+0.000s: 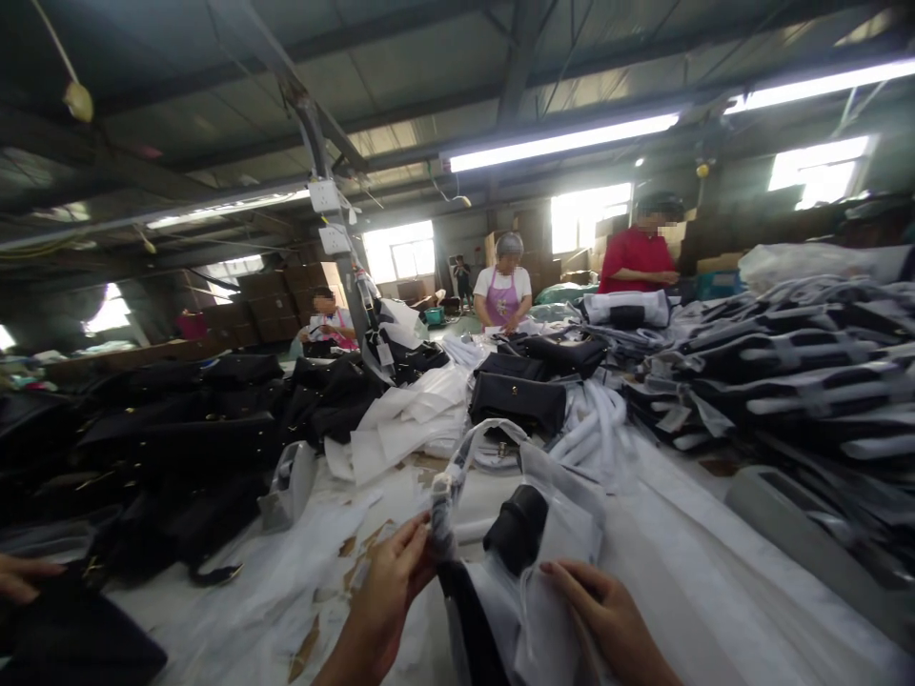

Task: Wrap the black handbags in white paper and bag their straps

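My left hand is closed in a pinch on the wrapped strap of a black handbag that sits half inside white wrapping paper in front of me. My right hand lies on the white wrapping at the bag's right side, fingers curled against it. The strap arches up from my left fingers over the bag.
Heaps of black handbags lie at left; stacks of wrapped bags rise at right. Loose white paper covers the table. Another person's hand shows at far left. Three workers stand at the far end.
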`<move>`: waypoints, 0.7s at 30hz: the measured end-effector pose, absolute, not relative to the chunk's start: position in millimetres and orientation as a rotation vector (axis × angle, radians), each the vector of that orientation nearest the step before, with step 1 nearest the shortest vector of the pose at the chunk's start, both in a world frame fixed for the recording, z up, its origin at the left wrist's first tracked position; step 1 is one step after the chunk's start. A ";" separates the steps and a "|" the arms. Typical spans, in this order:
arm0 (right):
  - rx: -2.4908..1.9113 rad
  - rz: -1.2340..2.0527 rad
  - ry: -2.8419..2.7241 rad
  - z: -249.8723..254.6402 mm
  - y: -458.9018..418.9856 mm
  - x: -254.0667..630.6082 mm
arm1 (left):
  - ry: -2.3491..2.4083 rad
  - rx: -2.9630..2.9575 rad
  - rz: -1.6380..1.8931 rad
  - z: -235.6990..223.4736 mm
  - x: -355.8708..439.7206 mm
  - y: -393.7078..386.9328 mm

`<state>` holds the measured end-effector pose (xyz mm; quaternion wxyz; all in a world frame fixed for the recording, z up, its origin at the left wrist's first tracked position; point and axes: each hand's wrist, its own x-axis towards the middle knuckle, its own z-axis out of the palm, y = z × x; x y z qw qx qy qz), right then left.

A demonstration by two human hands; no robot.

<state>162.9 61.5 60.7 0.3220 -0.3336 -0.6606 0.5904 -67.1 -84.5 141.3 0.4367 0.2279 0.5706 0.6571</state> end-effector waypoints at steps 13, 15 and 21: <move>-0.686 1.334 -1.998 171.9 36.1 213.7 | 1.296 1.005 1.341 179.3 49.4 -64.6; -0.643 1.347 -1.986 174.3 32.6 213.7 | 1.304 1.113 1.298 182.7 51.5 -58.6; -0.569 1.241 -1.993 184.4 27.1 214.6 | 1.463 1.343 1.270 188.2 51.1 -52.7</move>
